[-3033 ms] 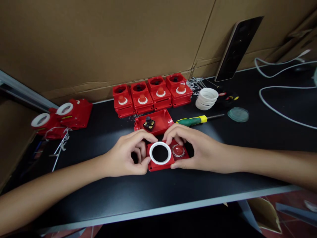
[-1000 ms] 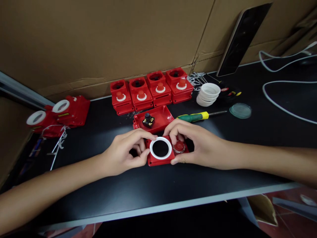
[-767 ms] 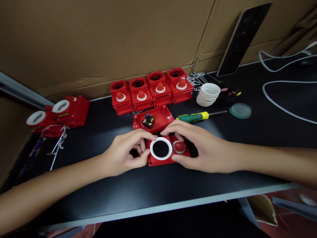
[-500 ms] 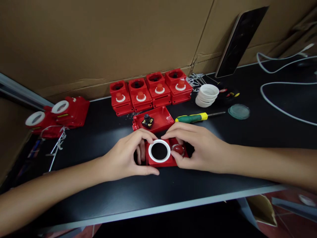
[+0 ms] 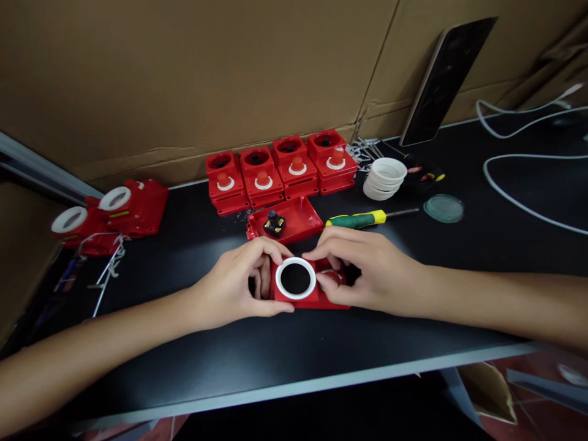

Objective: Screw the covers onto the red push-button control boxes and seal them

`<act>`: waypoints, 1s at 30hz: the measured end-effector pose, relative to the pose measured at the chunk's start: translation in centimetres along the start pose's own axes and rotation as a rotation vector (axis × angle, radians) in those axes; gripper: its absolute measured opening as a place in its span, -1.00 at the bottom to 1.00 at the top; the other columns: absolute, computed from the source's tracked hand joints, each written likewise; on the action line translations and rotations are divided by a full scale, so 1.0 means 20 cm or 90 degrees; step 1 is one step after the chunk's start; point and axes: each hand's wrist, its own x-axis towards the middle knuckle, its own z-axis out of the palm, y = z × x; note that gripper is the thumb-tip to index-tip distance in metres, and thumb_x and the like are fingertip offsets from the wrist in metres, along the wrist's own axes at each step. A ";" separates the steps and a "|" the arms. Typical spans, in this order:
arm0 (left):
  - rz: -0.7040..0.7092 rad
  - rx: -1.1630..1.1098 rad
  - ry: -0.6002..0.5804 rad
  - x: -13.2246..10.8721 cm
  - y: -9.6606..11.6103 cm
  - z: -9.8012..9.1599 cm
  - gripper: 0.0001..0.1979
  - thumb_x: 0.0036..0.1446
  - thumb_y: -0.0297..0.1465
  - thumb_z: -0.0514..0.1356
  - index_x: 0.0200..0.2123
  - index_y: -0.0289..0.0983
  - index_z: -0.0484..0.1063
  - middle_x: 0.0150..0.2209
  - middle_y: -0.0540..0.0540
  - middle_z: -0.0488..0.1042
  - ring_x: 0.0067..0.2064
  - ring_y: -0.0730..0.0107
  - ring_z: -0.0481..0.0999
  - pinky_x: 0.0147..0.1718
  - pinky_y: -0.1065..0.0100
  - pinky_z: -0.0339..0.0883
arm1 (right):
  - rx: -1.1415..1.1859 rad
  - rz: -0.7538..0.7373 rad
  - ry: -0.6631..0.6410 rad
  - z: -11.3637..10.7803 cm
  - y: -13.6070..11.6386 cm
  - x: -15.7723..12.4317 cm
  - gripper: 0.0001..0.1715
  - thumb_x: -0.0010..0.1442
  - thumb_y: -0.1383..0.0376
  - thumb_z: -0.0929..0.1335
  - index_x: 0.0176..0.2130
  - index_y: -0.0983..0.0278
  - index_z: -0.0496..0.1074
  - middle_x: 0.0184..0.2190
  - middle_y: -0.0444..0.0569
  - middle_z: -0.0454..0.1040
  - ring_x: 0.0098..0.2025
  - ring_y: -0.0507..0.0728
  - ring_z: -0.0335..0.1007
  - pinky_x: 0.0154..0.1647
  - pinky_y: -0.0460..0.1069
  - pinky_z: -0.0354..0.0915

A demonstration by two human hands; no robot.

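Note:
A red plastic housing cover [image 5: 309, 301] lies on the black table in front of me. A white ring [image 5: 278, 280] sits around its round opening, through which the dark table shows. My left hand [image 5: 243, 275] is closed around the cover's left end, thumb along the near edge and index finger by the ring. My right hand [image 5: 362, 263] is curled over the right end, with its thumb and index fingertips against the ring's right edge. Partly hidden beneath that hand is a red dome-shaped button [image 5: 331, 275]. Just behind lies an open red box half [image 5: 301, 222] with a black switch block [image 5: 274, 224] inside.
Red assembled boxes [image 5: 266, 180] stand in a row at the back. A green-yellow screwdriver [image 5: 356, 219], stacked white rings [image 5: 384, 179] and clear discs [image 5: 443, 208] lie behind my right hand. More red units [image 5: 147, 205] stand left. A phone-like slab [image 5: 448, 79] leans on the cardboard.
My right hand has shifted slightly and its thumb now covers more of the red button. My left thumb has moved up against the cover's near edge. The ring stays in place.

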 end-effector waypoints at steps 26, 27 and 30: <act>0.022 0.084 -0.025 0.01 0.01 0.00 -0.55 0.29 -0.22 0.54 -0.16 -0.17 0.28 0.16 -0.16 0.63 -0.49 0.66 0.28 -0.51 0.46 0.26 | -0.030 -0.007 -0.027 0.00 0.00 0.01 -0.77 0.36 0.34 0.48 0.02 0.32 0.53 -0.26 -0.07 0.54 -0.37 0.00 0.45 -0.37 -0.11 0.39; 0.006 0.072 -0.020 0.01 0.01 0.00 -0.52 0.26 -0.22 0.55 -0.12 -0.16 0.28 0.14 -0.16 0.65 -0.49 0.66 0.31 -0.51 0.46 0.26 | -0.030 -0.010 -0.028 0.00 0.00 0.01 -0.77 0.37 0.34 0.48 0.02 0.32 0.53 -0.26 -0.07 0.54 -0.37 0.00 0.44 -0.37 -0.11 0.39; -0.040 0.057 -0.021 0.02 0.02 0.00 -0.45 0.17 -0.21 0.60 -0.02 -0.16 0.31 0.01 -0.07 0.70 -0.51 0.63 0.37 -0.51 0.46 0.26 | -0.029 -0.018 -0.023 0.01 0.01 0.01 -0.79 0.37 0.35 0.48 0.01 0.32 0.53 -0.28 -0.08 0.54 -0.37 0.00 0.43 -0.36 -0.10 0.39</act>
